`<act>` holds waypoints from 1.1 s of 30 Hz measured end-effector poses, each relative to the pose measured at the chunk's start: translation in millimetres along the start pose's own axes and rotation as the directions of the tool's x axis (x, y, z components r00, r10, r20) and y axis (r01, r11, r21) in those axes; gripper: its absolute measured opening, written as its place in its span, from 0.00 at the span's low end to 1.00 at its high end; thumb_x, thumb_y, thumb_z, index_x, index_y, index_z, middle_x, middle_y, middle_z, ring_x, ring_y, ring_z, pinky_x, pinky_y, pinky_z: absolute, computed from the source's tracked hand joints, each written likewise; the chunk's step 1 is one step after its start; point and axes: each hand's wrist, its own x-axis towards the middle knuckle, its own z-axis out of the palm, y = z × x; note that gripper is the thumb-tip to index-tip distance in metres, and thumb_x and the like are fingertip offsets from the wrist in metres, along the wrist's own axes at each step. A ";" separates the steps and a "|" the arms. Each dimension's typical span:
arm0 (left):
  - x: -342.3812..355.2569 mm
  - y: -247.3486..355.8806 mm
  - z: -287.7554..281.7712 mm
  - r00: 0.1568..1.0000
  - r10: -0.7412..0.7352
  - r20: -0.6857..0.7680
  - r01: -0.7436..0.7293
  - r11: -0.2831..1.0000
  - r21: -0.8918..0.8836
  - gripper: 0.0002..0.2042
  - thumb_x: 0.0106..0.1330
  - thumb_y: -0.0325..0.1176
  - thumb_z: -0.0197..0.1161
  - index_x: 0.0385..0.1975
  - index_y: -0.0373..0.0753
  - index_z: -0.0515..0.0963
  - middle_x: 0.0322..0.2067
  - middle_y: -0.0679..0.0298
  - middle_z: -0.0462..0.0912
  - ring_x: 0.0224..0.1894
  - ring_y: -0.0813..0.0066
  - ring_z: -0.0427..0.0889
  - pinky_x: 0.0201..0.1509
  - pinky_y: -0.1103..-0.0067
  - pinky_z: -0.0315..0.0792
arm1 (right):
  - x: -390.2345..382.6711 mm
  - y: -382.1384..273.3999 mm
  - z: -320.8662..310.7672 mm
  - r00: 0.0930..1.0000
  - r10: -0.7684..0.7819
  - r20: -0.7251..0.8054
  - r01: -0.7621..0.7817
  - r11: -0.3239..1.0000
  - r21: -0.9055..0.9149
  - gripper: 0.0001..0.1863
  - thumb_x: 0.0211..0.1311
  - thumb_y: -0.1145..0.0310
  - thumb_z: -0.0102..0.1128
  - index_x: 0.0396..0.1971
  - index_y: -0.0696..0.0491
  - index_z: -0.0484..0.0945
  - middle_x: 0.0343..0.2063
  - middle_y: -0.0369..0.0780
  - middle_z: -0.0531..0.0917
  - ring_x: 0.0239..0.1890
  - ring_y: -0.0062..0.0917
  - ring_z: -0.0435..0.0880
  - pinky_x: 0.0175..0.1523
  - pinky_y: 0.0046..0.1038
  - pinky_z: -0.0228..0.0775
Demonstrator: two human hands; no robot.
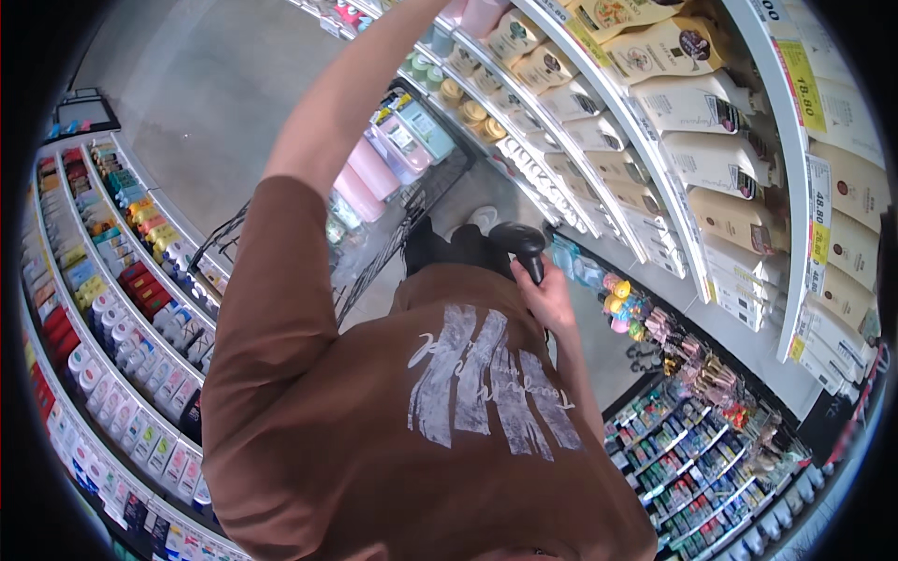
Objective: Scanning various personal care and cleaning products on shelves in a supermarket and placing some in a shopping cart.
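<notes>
My left arm (327, 103) stretches up and away past the cart toward the shelves. Its hand lies beyond the top edge of the picture, so I cannot see what it touches; pink bottles (482, 14) stand on a shelf close to where the wrist leaves the view. In front of my waist, my right hand (547, 294) is closed around the handle of a black handheld device (519, 241) with a rounded head, which looks like a barcode scanner. Just ahead stands a black wire shopping cart (407, 224) with pink bottles (365, 178) and a pale blue package (426, 131) at its far side.
White shelves (655, 178) with rows of cream and white bottles curve along the right. On the left, another shelf unit (122, 365) carries many small bottles and boxes. Small colourful items hang on a rack (645, 323) at lower right. Grey floor (206, 84) shows at upper left.
</notes>
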 end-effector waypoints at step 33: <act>-658.3 -52.9 -276.0 0.519 -0.826 0.218 0.379 0.451 0.808 0.21 0.70 0.51 0.63 0.60 0.52 0.78 0.52 0.63 0.80 0.56 0.58 0.79 0.53 0.60 0.78 | 59.0 -32.6 56.6 0.995 -0.071 0.074 0.088 0.959 -0.270 0.20 0.70 0.52 0.65 0.44 0.57 0.79 0.18 0.32 0.76 0.16 0.15 0.73 0.21 0.24 0.62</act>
